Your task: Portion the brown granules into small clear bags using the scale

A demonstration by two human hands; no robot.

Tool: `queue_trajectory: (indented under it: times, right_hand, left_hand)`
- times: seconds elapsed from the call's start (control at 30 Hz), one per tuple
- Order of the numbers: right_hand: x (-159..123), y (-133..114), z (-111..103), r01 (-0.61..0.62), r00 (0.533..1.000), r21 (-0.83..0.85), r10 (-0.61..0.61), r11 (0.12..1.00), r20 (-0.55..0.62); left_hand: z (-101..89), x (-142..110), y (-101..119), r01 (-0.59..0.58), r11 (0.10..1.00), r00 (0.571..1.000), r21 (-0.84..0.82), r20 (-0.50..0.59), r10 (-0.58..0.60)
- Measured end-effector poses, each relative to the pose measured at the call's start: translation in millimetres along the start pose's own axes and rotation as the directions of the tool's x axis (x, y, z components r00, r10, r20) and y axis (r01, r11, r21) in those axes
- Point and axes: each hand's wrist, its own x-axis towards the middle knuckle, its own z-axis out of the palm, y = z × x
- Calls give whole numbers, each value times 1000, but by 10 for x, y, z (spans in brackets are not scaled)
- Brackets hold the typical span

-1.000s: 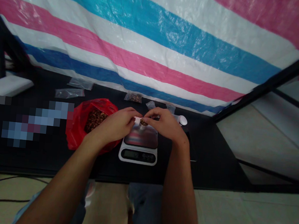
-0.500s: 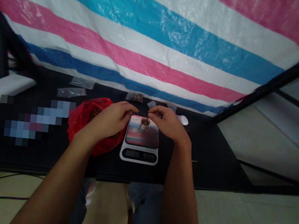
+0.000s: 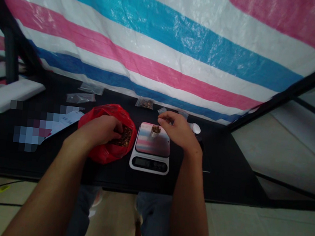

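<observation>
My left hand (image 3: 103,128) dips into a red plastic bag (image 3: 105,156) of small brown dried pieces (image 3: 126,137). Its fingers are curled down at the pieces; whatever they grip is hidden. My right hand (image 3: 177,128) hovers beside the far right corner of a white digital kitchen scale (image 3: 149,168), thumb and forefinger drawn together; I cannot make out anything between them. On the scale's reflective plate stands a small white cup (image 3: 155,134), heaped with similar brown bits. The scale's display is too dim to read.
Along the back lie clear plastic bags (image 3: 80,98), one small bag with brown pieces (image 3: 146,103), and a white spoon (image 3: 196,128). A printed sheet (image 3: 65,121) rests left of the red bag, near a white stand base (image 3: 13,93). A striped tarp (image 3: 153,46) hangs behind.
My left hand has moved left and down from beside the cup into the red bag. My right hand stays near the scale. The view has shifted slightly.
</observation>
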Motion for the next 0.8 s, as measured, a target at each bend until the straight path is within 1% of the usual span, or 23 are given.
queue_trajectory:
  times: [0.1, 0.23, 0.33, 0.43, 0.57, 0.67, 0.73, 0.8]
  right_hand:
    - [18, -2, 19, 7, 1000, 4, -7, 1000, 2]
    - [31, 6, 48, 20, 1000, 24, -20, 1000, -10]
    - [32, -1, 63, 31, 999, 33, -31, 999, -10]
    - [30, -9, 60, 31, 999, 49, -30, 998, -13]
    - [25, -1, 33, 47, 996, 76, -41, 996, -78]
    - [21, 8, 13, 63, 991, 92, -51, 994, -125]
    - [20, 10, 8, 62, 989, 91, -49, 994, -138]
    - [23, 11, 11, 58, 989, 86, -45, 995, -142]
  left_hand:
    - [-13, -4, -47, -49, 999, 999, 15, 16, 49]
    - [12, -13, -97, -76, 997, 997, -7, 27, 76]
    - [7, -24, -81, -64, 998, 997, -20, 35, 65]
    - [-37, -41, -45, -36, 999, 999, 2, 28, 36]
    - [-110, -66, 13, -59, 998, 997, -1, -48, 59]
    - [-146, -79, 117, -127, 989, 985, -78, -130, 116]
    - [-146, -74, 232, -187, 971, 966, -152, -207, 154]
    - [-118, -52, 377, -261, 941, 934, -216, -301, 191]
